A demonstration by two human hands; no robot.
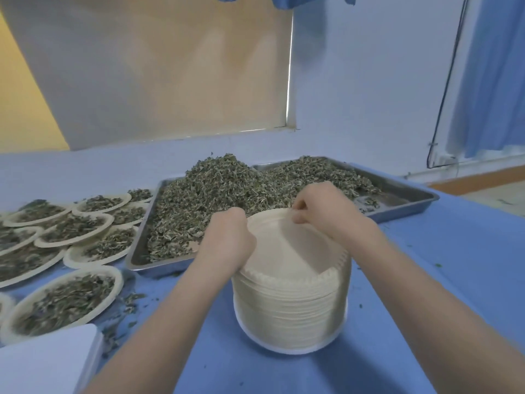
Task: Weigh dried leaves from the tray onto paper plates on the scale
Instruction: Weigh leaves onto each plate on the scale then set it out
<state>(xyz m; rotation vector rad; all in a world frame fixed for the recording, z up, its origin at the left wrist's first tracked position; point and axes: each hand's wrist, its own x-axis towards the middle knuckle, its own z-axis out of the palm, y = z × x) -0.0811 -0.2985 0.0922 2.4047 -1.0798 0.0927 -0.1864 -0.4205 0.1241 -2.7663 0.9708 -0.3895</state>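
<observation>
Two hands on tall stack of cream paper plates (289, 302) mid blue worktop (426, 280), left hand (230, 237) gripping rim, right hand (324, 206) pinching top plate's far edge, steel tray of dried green leaves (216, 200) just behind

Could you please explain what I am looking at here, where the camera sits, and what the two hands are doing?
No machine here: a person wears a head camera looking down at their bare arms. On the blue table stands a tall stack of cream paper plates. The left hand grips the stack's top edge; the right hand pinches the top plate's far rim, apparently peeling one off. Behind lie two steel trays heaped with dried green leaves. Left sit filled paper plates already holding leaves. I cannot make out a scale.
</observation>
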